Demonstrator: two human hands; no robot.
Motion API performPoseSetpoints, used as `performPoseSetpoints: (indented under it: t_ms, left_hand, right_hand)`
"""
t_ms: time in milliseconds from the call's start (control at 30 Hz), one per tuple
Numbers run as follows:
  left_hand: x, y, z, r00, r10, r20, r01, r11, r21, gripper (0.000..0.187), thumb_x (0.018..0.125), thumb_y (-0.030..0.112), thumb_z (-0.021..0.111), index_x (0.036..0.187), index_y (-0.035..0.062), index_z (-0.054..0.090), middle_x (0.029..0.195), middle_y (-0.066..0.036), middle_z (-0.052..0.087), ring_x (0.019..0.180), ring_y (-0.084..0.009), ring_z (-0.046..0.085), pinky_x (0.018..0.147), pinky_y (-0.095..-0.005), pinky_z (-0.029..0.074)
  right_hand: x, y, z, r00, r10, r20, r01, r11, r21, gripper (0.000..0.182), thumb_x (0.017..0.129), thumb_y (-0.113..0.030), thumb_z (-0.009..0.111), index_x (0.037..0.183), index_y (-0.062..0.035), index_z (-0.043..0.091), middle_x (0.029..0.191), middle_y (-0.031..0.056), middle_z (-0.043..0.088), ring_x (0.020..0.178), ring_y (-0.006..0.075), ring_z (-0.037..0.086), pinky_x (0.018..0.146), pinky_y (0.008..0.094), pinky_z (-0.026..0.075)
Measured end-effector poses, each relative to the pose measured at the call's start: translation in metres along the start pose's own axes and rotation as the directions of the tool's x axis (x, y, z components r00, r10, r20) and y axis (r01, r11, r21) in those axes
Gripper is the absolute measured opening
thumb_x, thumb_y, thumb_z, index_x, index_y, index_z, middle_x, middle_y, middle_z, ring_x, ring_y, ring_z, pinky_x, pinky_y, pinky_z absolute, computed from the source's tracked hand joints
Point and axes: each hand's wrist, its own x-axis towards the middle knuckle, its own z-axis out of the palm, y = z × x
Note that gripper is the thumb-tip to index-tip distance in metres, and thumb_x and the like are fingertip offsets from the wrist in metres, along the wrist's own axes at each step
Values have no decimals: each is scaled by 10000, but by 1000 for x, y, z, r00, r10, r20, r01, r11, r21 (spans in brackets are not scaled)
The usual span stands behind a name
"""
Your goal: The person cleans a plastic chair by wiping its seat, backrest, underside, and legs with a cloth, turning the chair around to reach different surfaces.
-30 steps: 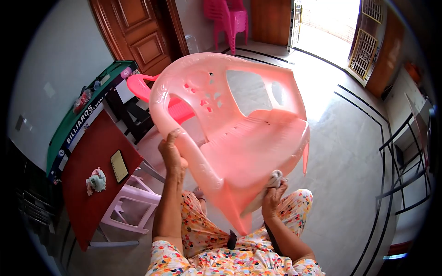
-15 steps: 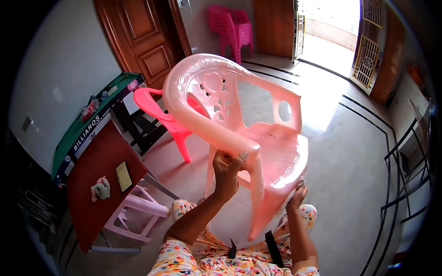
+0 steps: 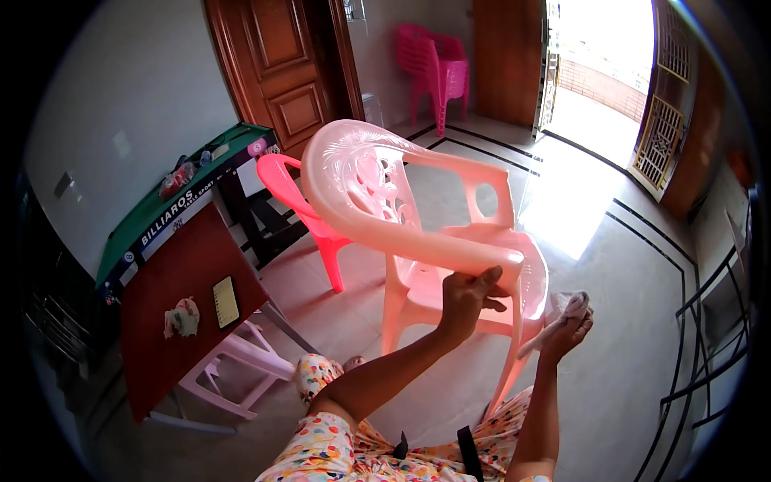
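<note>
A pale pink plastic armchair (image 3: 418,245) stands before me, turned at an angle, with a carved pattern in its back. My left hand (image 3: 466,309) is closed around the front end of its nearer armrest, thumb on top. Off the chair's right side, my right hand (image 3: 567,336) clutches a bunched whitish cloth (image 3: 572,305), whose loose end hangs toward the chair's front leg. The fingers of that hand are wrapped round the cloth.
Behind the armchair is a brighter pink chair (image 3: 333,261). To the left, a red table (image 3: 161,353) bears a notepad-like item (image 3: 226,302) and a crumpled bag (image 3: 183,318), with a pink stool (image 3: 241,369) below. A billiards table (image 3: 120,241) lines the wall; stacked pink chairs (image 3: 434,72) stand behind.
The armchair has turned and shifted, its held armrest swinging right with my left hand. My right hand has come away from the seat edge, moving right and up with the cloth.
</note>
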Motion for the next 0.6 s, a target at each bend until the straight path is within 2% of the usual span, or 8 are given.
performPoseSetpoints:
  t_ms: [67,100,200,300,400,467,533,600]
  left_hand:
    - [12,1,3,1000,26,2,-26,999,26,242,850,204,593,953,-13,568,779,-92,616,661,-168,634,480,-255,528]
    - [19,1,3,999,32,9,-32,999,23,252,850,218,592,949,-13,568,778,-91,616,657,-166,633,479,-255,528]
    - [33,3,4,999,43,5,-43,999,-7,268,852,250,591,913,-10,567,743,-77,609,608,-142,611,475,-244,510]
    - [50,-7,-8,996,77,44,-78,997,26,296,848,293,594,900,3,562,679,-82,597,564,-150,589,548,-271,500]
    - [50,4,-20,998,-32,62,16,971,240,321,836,302,609,880,-10,546,666,-82,585,557,-155,583,550,-281,504]
    - [44,11,-32,997,43,63,-58,967,248,363,854,341,572,872,-20,537,666,-96,584,543,-169,583,536,-285,503]
    - [39,25,-59,993,-73,-94,87,984,155,377,884,364,497,869,-11,523,649,-93,569,522,-187,579,504,-286,493]
    - [34,41,-102,948,118,-295,-86,989,119,429,892,433,421,868,15,511,630,-81,555,505,-202,576,482,-309,489]
  right_hand:
    - [-21,-30,5,999,-25,42,23,999,44,283,839,-138,381,1043,35,473,1044,171,507,918,291,513,822,360,414]
    - [-31,-35,6,970,-193,151,201,979,-41,285,854,-160,402,1062,19,477,1038,130,501,925,252,497,826,352,407]
    - [-68,-75,28,672,-550,496,658,751,-58,377,855,-208,471,1168,2,452,1100,136,474,1003,273,466,873,398,372]
    - [-92,-79,49,527,-471,707,828,473,-302,439,786,-169,545,1195,-34,461,1072,191,489,1013,359,458,865,458,364]
    - [-77,-61,65,526,-427,736,816,499,-293,360,758,-123,573,1107,-48,532,956,162,549,906,344,513,786,453,398]
    - [-78,-52,69,627,-459,630,726,637,-259,247,753,-70,585,998,-45,589,854,140,571,780,321,541,699,424,426]
    - [-79,-47,66,701,-529,478,691,669,-273,188,770,-21,573,954,-39,608,819,133,559,737,284,552,656,375,446]
    - [-74,-25,58,751,-450,483,574,807,-141,173,795,-1,565,959,-37,611,837,112,541,799,255,550,692,347,454]
